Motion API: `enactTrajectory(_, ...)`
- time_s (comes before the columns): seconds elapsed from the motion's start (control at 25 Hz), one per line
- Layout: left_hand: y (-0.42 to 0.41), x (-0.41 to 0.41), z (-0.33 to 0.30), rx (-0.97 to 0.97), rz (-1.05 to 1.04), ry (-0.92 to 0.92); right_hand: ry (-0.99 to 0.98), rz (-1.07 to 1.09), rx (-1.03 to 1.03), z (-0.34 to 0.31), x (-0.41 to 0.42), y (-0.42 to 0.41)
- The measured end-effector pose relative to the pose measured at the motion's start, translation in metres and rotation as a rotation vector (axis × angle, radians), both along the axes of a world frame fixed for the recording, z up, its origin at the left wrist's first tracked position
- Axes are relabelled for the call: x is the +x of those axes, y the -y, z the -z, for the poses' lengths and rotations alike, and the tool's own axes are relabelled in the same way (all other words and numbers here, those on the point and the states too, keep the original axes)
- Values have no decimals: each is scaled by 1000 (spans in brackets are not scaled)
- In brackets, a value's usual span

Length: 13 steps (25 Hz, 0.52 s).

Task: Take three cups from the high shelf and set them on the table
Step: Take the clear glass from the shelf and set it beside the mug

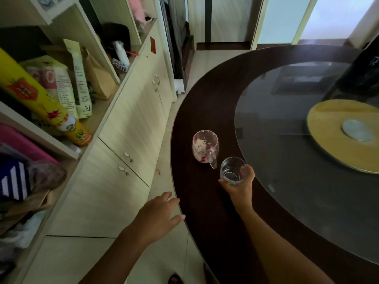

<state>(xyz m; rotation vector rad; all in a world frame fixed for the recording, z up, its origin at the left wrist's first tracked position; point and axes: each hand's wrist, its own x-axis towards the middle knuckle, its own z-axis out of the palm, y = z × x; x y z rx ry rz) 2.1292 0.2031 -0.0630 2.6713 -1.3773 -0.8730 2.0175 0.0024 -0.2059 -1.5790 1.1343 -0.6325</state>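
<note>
1. The clear plain glass cup [232, 171] is in the right hand [240, 186], low over the dark round wooden table [205, 212]. I cannot tell if its bottom touches the wood yet.
2. The fingers [247, 171] wrap around the side of the cup and squeeze it. The hand holds it straight up, I think so it can stand on its own when let go.
3. A clear glass cup with pink and white flowers and a handle [205, 148] stands on the table just beside it. The two cups are near but apart, so they do not bump.
4. Both cups are near the table's edge, outside the big round glass plate [287, 140] in the middle. That spot is easy to reach.
5. The left hand [158, 217] is empty. Its fingers are spread, and it hangs by the table's edge.
6. I think this is cup two of three. One more is to come from the shelf [61, 148].
</note>
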Motion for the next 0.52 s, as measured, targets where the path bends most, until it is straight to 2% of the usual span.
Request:
enactTrajectory(0.24, -7, -1, -2, -7, 0, -14, -88, -19, 108, -7, -6, -4)
enactTrajectory(0.4, -16, 4, -5, -19, -3, 15, -426, -75, 98, -24, -28, -34)
enactTrajectory(0.52, -27, 9, -11, -21, -21, 46, -655, -379, 72, -58, -32, -67)
